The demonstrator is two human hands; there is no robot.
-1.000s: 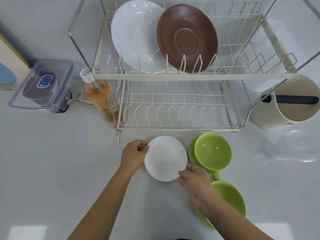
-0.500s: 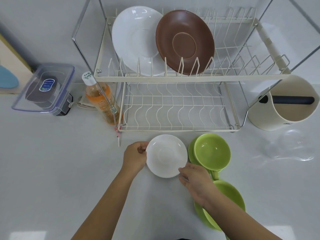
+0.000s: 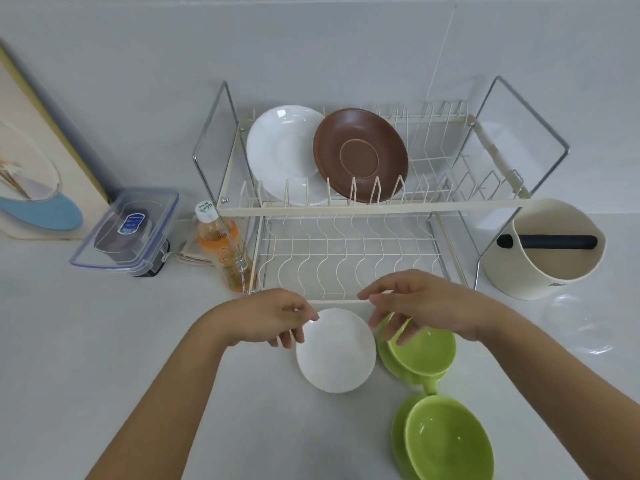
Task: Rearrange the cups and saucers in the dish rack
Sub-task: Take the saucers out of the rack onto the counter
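The white saucer [image 3: 335,351] lies flat, face up, on the countertop [image 3: 104,341] before the rack's [image 3: 346,209] front edge; left hand [image 3: 266,318] and right hand [image 3: 422,304] hover relaxed, holding nothing.

1. The dish rack [image 3: 377,211] fills the middle of the frame, against the wall.
2. Two saucers stand on edge in its upper tier, the left saucer [image 3: 280,154] partly behind the right saucer [image 3: 362,155].
3. A bottle [image 3: 223,247] stands just left of the rack, a lidded box [image 3: 128,233] further left.
4. A round bin [image 3: 543,251] sits at the rack's right.
5. Below the rack lies a small saucer [image 3: 336,355] on the counter [image 3: 104,341], between my left hand [image 3: 266,318] and my right hand [image 3: 422,303].
6. Right of it sits a cup [image 3: 424,351] on its saucer; another cup [image 3: 450,445] sits lower right.
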